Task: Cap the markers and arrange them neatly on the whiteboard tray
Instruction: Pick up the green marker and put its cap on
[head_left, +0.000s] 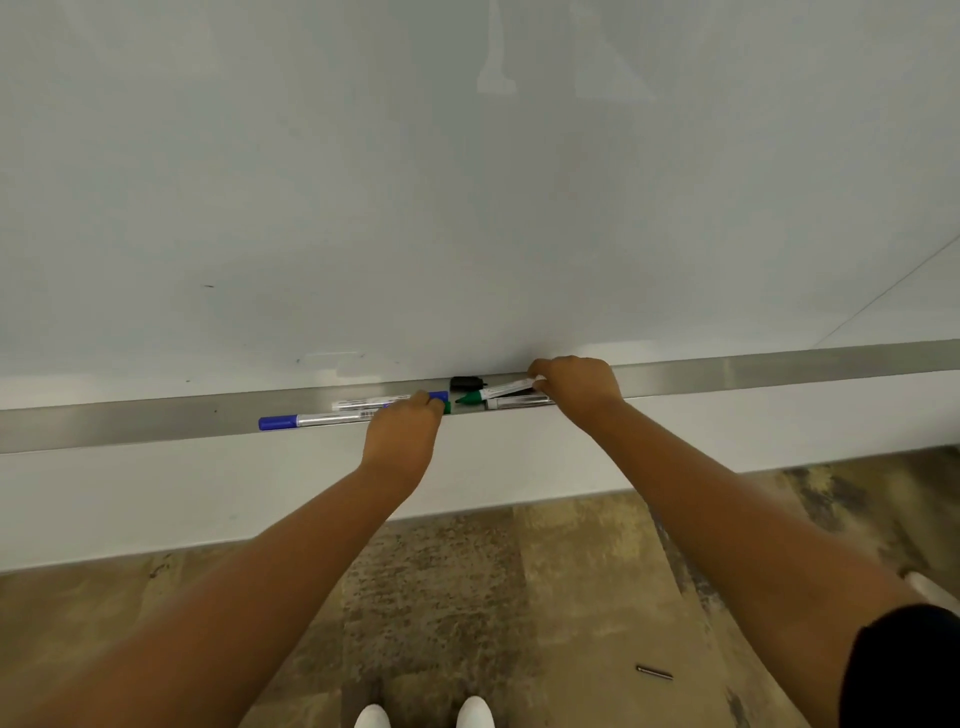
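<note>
A metal whiteboard tray (156, 421) runs across the view below the whiteboard (415, 182). A blue-capped marker (311, 420) lies at its front edge, and a second marker with a blue cap (387, 402) lies behind it. My left hand (402, 436) pinches a green cap (447, 408) at the tray's edge. My right hand (576, 387) grips the rear end of an uncapped green marker (493, 392), its tip pointing left toward the cap. Another white marker (517, 402) lies under it. A black cap (466, 383) sits at the back of the tray.
The tray stretches bare to the far left and far right. Below is a white wall strip and a mottled brown floor (467, 597) with a small dark stick (654, 672) lying on it. The toes of two white shoes (423, 714) show at the bottom edge.
</note>
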